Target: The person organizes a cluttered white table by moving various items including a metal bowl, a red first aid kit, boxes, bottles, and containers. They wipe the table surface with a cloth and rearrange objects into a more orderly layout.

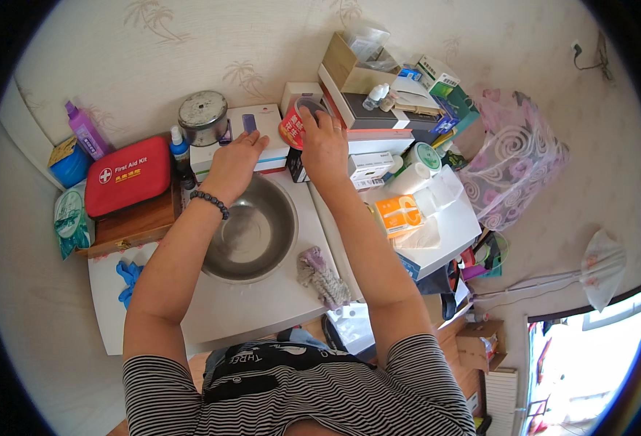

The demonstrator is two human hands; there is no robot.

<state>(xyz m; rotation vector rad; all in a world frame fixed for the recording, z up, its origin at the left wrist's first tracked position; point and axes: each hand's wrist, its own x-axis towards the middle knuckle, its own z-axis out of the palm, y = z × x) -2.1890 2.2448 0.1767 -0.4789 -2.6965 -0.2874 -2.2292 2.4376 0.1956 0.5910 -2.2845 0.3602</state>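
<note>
My left hand point(236, 163) lies on a flat white box point(270, 125) at the back of the table, fingers stretched forward and nothing held in them. A string of dark beads point(212, 203) circles that wrist. To its right, my right hand point(325, 150) has its fingers closed at the rim of a red round tub point(291, 133) with white lettering; the far side of the tub is partly covered by the fingers. A wide steel basin point(255, 236) stands in front of both hands, below the left forearm, and holds nothing I can see.
On the left are a red first aid case point(127, 174) on a wooden box point(135, 221), a purple bottle point(86, 131) and a round metal tin point(203, 116). Blue gloves point(127, 282) and a grey-purple cloth point(323, 278) lie nearer me. Stacked boxes and an orange tissue pack point(399, 214) crowd the right.
</note>
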